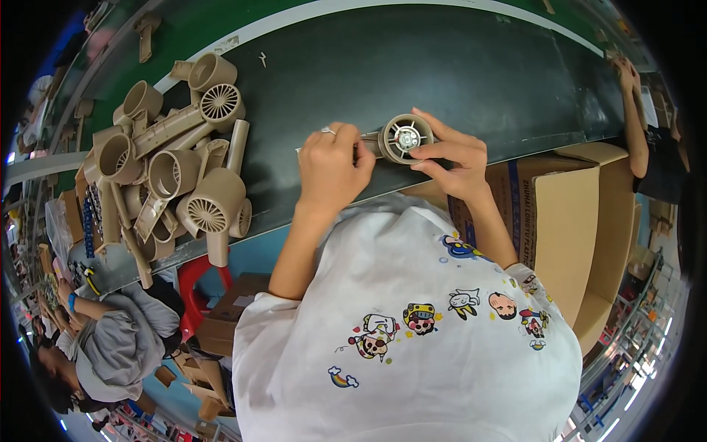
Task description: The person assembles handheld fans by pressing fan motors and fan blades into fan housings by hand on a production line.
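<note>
Between my hands, over the near side of the dark table, is a beige hair dryer housing (384,143). Its round barrel faces up, and inside it sits a silvery motor-like part (407,138) with spokes around it. My left hand (335,163) is closed around the handle, which its fingers mostly hide. With thumb and fingers, my right hand (455,156) grips the barrel's right side, and a fingertip reaches over the rim near the middle part.
A heap of similar beige housings (173,173) lies on the table's left. Past the dark table surface (471,66) runs a green strip (353,4). An open cardboard box (567,221) stands right of me. Other people work at left (118,342) and far right (659,155). A red stool (195,295) is at lower left.
</note>
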`<state>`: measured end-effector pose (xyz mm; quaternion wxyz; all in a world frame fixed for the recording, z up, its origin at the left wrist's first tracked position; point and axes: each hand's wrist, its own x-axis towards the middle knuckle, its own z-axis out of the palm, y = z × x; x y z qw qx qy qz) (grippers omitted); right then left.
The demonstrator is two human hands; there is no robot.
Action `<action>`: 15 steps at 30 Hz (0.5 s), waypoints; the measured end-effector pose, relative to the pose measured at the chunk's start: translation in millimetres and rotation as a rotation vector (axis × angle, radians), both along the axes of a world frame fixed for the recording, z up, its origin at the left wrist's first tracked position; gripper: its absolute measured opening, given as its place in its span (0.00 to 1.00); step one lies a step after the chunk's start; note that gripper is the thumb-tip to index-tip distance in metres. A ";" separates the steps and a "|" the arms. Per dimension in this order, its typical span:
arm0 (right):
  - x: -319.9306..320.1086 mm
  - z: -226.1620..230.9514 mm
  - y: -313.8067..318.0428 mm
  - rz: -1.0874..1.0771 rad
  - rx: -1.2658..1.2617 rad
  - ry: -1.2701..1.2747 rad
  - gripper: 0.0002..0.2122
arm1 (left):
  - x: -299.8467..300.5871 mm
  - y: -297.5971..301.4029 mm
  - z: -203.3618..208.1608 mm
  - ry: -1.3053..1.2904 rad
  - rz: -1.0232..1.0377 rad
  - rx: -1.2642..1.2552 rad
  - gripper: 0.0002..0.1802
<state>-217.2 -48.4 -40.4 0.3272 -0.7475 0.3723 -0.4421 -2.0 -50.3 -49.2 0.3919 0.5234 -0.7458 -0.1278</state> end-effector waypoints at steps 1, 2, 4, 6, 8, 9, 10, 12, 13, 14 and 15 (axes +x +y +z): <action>-1.9 -3.4 -2.7 0.000 0.005 -0.003 0.09 | 4.2 -3.5 -0.2 0.003 0.011 -0.062 0.05; -4.0 -7.3 -6.8 0.035 -0.032 0.011 0.08 | 10.4 -5.7 0.9 -0.007 0.002 -0.057 0.05; -5.5 -9.6 -6.7 0.067 -0.043 0.014 0.08 | 22.8 -0.1 4.9 -0.036 -0.041 -0.031 0.05; -6.3 -7.7 -5.3 0.025 -0.004 0.020 0.09 | 25.9 1.8 8.0 0.011 -0.096 -0.017 0.05; -4.8 -6.9 -5.2 -0.006 0.042 0.013 0.07 | 30.0 3.5 1.0 0.044 -0.097 0.000 0.04; -3.7 -5.9 -5.5 0.003 0.067 0.017 0.07 | 31.8 4.6 0.2 0.080 -0.093 0.023 0.04; -4.1 -7.2 -5.0 -0.001 0.076 0.013 0.07 | 29.5 4.8 -2.3 0.107 -0.067 0.031 0.04; 2.0 -8.4 -5.1 -0.035 0.158 -0.071 0.07 | 25.1 6.0 -1.7 0.113 -0.010 0.058 0.04; 5.6 -11.4 -5.2 -0.079 0.190 -0.110 0.07 | 21.0 6.9 -1.7 0.108 0.040 0.073 0.03; 8.5 -10.2 -7.3 -0.142 0.185 -0.103 0.08 | 15.2 3.5 -1.6 0.106 0.090 0.088 0.03; 13.0 -8.2 -8.6 -0.200 0.188 -0.101 0.09 | 10.2 1.5 1.4 0.088 0.152 0.095 0.03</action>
